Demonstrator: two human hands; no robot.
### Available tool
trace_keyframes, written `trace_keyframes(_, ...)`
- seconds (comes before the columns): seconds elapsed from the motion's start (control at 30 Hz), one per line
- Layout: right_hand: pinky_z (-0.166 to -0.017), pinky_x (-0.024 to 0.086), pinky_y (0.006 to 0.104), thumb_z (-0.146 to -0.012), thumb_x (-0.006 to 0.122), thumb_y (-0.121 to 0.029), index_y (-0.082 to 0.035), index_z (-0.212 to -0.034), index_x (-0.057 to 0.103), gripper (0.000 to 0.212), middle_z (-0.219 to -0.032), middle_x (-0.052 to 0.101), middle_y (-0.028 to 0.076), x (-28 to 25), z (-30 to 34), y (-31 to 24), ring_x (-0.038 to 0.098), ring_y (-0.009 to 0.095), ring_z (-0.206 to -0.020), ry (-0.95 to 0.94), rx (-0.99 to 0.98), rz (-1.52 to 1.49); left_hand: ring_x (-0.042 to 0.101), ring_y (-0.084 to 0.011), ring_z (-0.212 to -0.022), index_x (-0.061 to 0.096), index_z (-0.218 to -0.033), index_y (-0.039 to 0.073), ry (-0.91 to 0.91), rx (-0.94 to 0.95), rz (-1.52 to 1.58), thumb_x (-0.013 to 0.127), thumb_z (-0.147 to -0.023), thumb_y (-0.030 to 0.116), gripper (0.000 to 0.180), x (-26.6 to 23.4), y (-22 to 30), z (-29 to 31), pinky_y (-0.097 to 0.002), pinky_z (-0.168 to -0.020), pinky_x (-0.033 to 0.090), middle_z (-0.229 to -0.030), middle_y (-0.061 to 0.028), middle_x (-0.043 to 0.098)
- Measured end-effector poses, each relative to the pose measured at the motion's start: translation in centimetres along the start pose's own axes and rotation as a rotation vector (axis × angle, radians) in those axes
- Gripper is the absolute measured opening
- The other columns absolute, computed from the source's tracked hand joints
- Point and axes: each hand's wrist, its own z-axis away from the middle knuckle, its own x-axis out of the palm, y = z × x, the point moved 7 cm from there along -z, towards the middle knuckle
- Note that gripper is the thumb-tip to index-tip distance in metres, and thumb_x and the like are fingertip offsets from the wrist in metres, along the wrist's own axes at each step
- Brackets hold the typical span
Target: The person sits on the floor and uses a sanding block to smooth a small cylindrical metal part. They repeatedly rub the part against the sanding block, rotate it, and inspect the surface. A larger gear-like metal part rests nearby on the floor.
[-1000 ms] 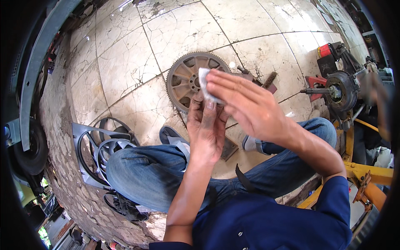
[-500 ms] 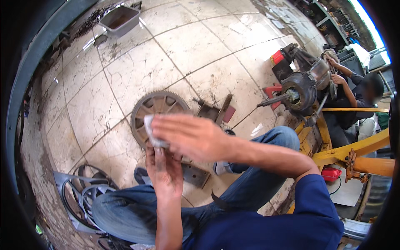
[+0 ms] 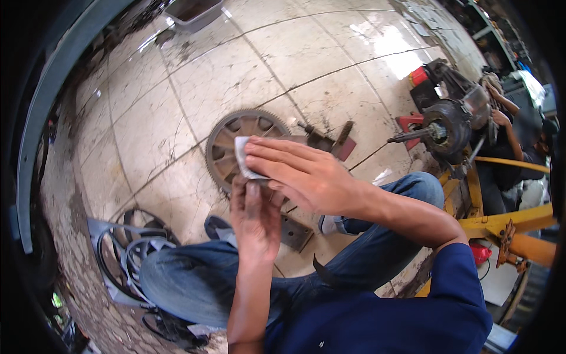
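Note:
My right hand [image 3: 315, 177] lies over a folded pale grey sheet [image 3: 242, 152], pressing it with closely set fingers. The sheet looks like sandpaper or cloth; I cannot tell which. Just below it, my left hand [image 3: 257, 221] is palm up with its fingers curled up under the sheet. A dark edge shows between the two hands, but the piece that my left hand grips is mostly hidden. Beyond both hands a toothed flywheel [image 3: 217, 138] rests flat on the tiled floor, partly covered by my right hand.
Beside my right foot lies a metal plate with holes [image 3: 295, 232]. Dark metal parts [image 3: 321, 140] sit right of the flywheel. Further right, a gearbox-like assembly [image 3: 442, 127] stands near yellow frame beams [image 3: 507, 221], with another person behind. Belts [image 3: 127, 248] lie left; a grey basin [image 3: 203, 20] is far off.
The whole view has shifted, so the floor and both hands appear further right. My right hand has slid slightly over the left, still holding the pale sheet.

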Motion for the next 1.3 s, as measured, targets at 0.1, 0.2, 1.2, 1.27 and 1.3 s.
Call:
trace_keyframes(0.1, -0.111, 0.052, 0.0441, -0.088, 0.069, -0.006, 0.003, -0.129, 0.067, 0.042, -0.138, 0.064, 0.023, 0.3, 0.3, -1.1, 0.062, 0.036, -0.133, -0.036, -0.157, -0.002, 0.062, -0.0204, -0.124, 0.044, -0.146, 0.006, -0.003, 0.039, 0.021, 0.068, -0.103, 0.022, 0.051, 0.5, 0.3, 0.1, -0.0389, -0.104, 0.056, -0.14, -0.008, 0.058)
trace_keyframes(0.2, -0.103, 0.055, 0.0406, -0.094, 0.064, -0.007, 0.002, -0.128, 0.067, 0.035, -0.13, 0.068, 0.023, 0.0, -0.2, 0.9, 0.067, 0.032, -0.122, 0.019, -0.05, -0.027, 0.068, -0.0216, -0.116, 0.052, -0.134, 0.008, -0.02, 0.025, 0.141, 0.069, -0.103, 0.018, 0.037, 1.3, 0.2, -0.6, -0.0417, -0.1, 0.059, -0.128, -0.0086, 0.065)
trace_keyframes(1.2, -0.06, 0.04, 0.025, -0.114, 0.046, -0.023, 0.005, -0.127, 0.063, 0.034, -0.078, 0.057, -0.002, -2.0, 1.7, 4.5, 0.045, 0.005, -0.069, 0.136, 0.684, -0.453, 0.067, -0.0267, -0.118, 0.043, -0.156, 0.008, -0.439, 0.06, 0.072, 0.072, -0.097, 0.003, 0.066, 4.6, 0.8, -0.1, -0.0352, -0.094, 0.059, -0.15, -0.0213, 0.054)
trace_keyframes(1.27, -0.062, 0.041, 0.024, -0.115, 0.045, -0.023, 0.004, -0.127, 0.063, 0.035, -0.082, 0.058, -0.003, -1.8, 1.9, 4.7, 0.046, 0.004, -0.072, 0.139, 0.712, -0.483, 0.066, -0.0256, -0.119, 0.041, -0.156, 0.008, -0.366, 0.069, 0.03, 0.071, -0.095, -0.003, 0.069, 4.5, 0.7, 0.0, -0.0357, -0.096, 0.058, -0.147, -0.02, 0.055)
trace_keyframes(1.3, -0.063, 0.041, 0.0233, -0.115, 0.045, -0.024, 0.004, -0.127, 0.063, 0.035, -0.084, 0.059, -0.003, -1.8, 1.8, 4.7, 0.046, 0.004, -0.073, 0.148, 0.702, -0.486, 0.066, -0.0249, -0.119, 0.04, -0.156, 0.008, -0.317, 0.076, 0.006, 0.071, -0.094, -0.006, 0.072, 4.4, 0.6, -0.1, -0.0361, -0.097, 0.058, -0.146, -0.0192, 0.056)
